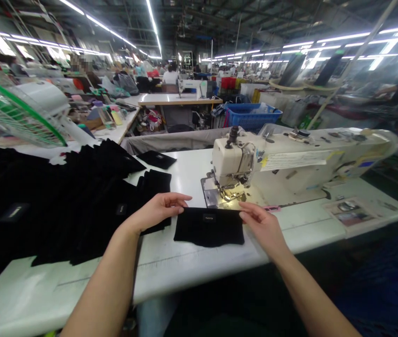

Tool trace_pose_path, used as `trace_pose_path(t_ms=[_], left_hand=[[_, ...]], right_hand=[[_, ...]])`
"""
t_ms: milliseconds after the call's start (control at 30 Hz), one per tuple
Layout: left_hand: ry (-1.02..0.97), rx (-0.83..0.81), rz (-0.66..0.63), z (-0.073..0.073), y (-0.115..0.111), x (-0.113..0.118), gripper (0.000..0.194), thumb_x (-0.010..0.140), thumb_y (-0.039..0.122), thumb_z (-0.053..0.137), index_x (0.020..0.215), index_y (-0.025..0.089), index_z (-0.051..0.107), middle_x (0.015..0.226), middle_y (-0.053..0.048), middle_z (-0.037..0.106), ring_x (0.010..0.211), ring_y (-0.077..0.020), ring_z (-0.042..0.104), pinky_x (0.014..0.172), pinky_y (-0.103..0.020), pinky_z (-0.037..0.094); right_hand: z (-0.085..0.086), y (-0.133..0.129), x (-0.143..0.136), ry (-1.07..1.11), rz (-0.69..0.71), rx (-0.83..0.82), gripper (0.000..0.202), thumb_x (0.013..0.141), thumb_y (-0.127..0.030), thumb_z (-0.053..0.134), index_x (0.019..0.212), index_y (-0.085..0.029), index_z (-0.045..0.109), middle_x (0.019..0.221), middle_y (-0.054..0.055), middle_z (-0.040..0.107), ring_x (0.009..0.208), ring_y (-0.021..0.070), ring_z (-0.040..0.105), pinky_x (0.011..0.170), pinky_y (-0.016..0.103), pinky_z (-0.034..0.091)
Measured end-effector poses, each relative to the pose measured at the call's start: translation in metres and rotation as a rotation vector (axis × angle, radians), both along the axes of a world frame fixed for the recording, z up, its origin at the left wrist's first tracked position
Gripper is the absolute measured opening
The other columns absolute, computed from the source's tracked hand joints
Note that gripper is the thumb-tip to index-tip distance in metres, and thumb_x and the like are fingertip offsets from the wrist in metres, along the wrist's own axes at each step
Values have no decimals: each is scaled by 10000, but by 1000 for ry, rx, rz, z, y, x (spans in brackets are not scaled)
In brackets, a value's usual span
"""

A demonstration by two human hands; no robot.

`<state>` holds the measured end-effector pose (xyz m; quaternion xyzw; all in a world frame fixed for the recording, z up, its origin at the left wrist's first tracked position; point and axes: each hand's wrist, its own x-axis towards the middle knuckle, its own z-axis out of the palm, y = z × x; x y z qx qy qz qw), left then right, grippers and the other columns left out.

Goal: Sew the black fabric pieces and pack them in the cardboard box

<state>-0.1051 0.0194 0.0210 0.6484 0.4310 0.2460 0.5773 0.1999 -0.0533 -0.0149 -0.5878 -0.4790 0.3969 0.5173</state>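
A black fabric piece (pixel 209 231) with a small dark label near its top edge lies flat in front of the sewing machine (pixel 236 159). My left hand (pixel 158 210) pinches its upper left corner between thumb and fingers. At the upper right corner, my right hand (pixel 260 224) grips the cloth the same way, its index finger reaching toward the lit needle area. The top edge is stretched straight between both hands, just short of the metal needle plate (pixel 213 196).
Piles of black fabric pieces (pixel 90 201) cover the table's left side, with another piece (pixel 157 159) behind. A green fan (pixel 16 110) stands at far left. Beyond the table is a blue basket (pixel 251 117). A printed sheet (pixel 355 210) lies at right. Other workers sit farther back.
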Motion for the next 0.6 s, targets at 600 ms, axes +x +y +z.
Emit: trace_pose_path(t_ms=[600], left_hand=[[58, 37, 22, -4, 0, 1, 438, 796, 349, 691, 1195, 170, 683, 864, -18, 652, 760, -135, 570, 744, -277, 465]], right_hand=[[-2, -1, 5, -104, 12, -31, 349, 700, -447, 742, 951, -215, 813, 937, 69, 791, 742, 228, 694, 719, 378, 588]])
